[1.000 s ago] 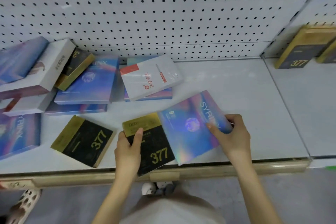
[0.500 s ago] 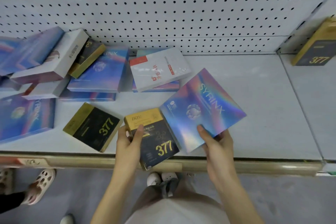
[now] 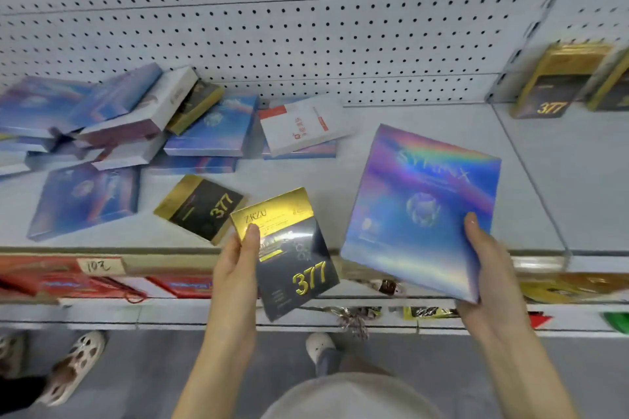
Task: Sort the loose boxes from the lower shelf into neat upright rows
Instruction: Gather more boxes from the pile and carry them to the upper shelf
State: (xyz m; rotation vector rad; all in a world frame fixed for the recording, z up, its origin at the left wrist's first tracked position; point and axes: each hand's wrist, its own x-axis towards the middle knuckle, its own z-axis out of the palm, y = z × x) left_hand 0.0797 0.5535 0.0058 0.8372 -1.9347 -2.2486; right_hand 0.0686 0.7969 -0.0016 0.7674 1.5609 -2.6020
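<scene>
My left hand [image 3: 238, 258] grips a black-and-gold box marked 377 [image 3: 292, 255] by its left edge, thumb on the gold band, lifted off the shelf [image 3: 391, 133]. My right hand [image 3: 483, 269] holds a large iridescent blue box [image 3: 418, 207] at its lower right corner, tilted up above the shelf's front edge. Another black-and-gold 377 box [image 3: 200, 207] lies flat on the shelf to the left. Behind it, a loose heap holds several blue boxes [image 3: 214, 126], a tilted white box [image 3: 143, 112] and a white-and-red box [image 3: 303, 122].
Two black-and-gold boxes [image 3: 558, 82] stand upright on the neighbouring shelf section at the right, past a divider. White pegboard [image 3: 306, 27] backs the shelf. A price label [image 3: 98, 265] sits on the front rail, with red packets on a lower shelf. Another person's sandalled foot [image 3: 71, 364] is at lower left.
Both hands have lifted their boxes off the shelf and apart; the iridescent box has swung right and tilted more upright. The view has pulled back, showing a lower shelf.
</scene>
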